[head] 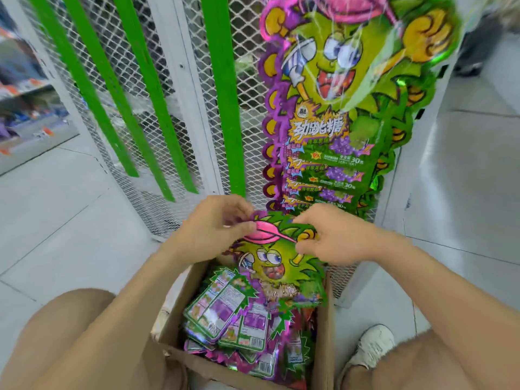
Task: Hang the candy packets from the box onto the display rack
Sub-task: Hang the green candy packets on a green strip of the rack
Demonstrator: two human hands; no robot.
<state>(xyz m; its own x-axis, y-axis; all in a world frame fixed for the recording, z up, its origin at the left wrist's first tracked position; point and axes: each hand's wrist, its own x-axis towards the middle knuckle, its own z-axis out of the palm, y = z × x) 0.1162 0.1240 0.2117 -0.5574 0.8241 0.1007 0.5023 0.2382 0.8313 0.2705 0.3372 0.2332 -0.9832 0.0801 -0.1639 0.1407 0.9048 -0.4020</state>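
A green and purple candy packet [277, 263] with a cartoon face and a pink cap is held upright above the open cardboard box [180, 308]. My left hand [216, 229] pinches its top left corner at the cap. My right hand [332, 235] grips its top right edge. Several more packets [239, 325] lie loose in the box, most of them back side up. A strip of the same packets [346, 108] hangs down the white mesh display rack [247, 122] just behind my hands.
Three bare green hanging strips [225, 108] run down the mesh to the left of the hung packets. The box stands on the pale tiled floor [64, 215] between my knees, my right shoe [374, 344] beside it. Store shelves [25, 88] stand far left.
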